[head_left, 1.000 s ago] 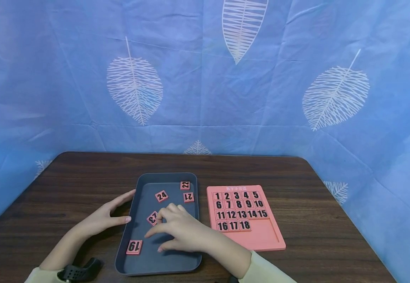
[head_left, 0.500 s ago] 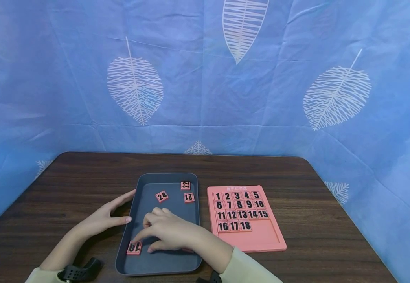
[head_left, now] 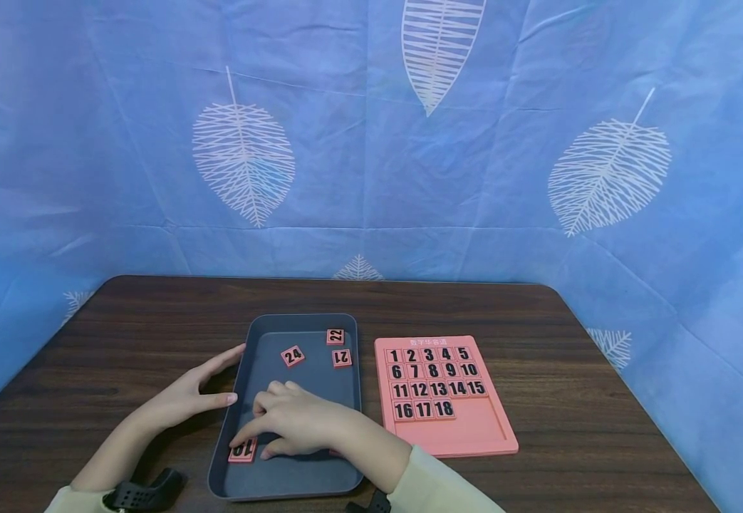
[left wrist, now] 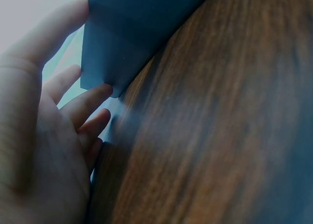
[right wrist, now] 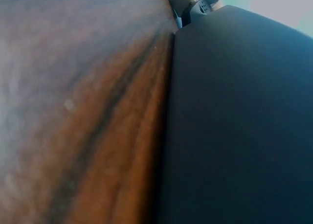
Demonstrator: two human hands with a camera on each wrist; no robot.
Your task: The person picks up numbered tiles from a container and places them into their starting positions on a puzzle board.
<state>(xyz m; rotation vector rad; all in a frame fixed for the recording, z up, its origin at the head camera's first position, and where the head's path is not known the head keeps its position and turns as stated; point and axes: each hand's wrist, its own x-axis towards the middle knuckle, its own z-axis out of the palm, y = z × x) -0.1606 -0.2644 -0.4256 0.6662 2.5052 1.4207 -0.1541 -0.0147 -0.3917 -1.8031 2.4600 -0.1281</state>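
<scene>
In the head view, my right hand (head_left: 300, 426) is over the near part of a dark grey tray (head_left: 284, 486). Its index fingertip touches the left side of the number tile 19 (head_left: 243, 454), and the thumb tip is just right of that tile. Tile 23 is hidden behind this hand. Further back in the tray lie number tiles 24 (head_left: 292, 356), 22 (head_left: 335, 337) and 21 (head_left: 342, 358). My left hand (head_left: 182, 395) rests thumb and fingertips against the tray's left side, fingers spread; the left wrist view shows these fingers at the tray wall (left wrist: 129, 35).
Right of the tray lies a pink number puzzle board (head_left: 474, 445), with tiles 1 to 18 set in rows and a bare recess at its lower right. Both stand on a dark wooden table (head_left: 576, 399). A blue leaf-patterned cloth (head_left: 371, 157) hangs behind.
My right hand has moved left and toward me, from beside tile 23 to tile 19, covering tile 23. Its index finger and thumb have come closer around tile 19. The left hand stays put.
</scene>
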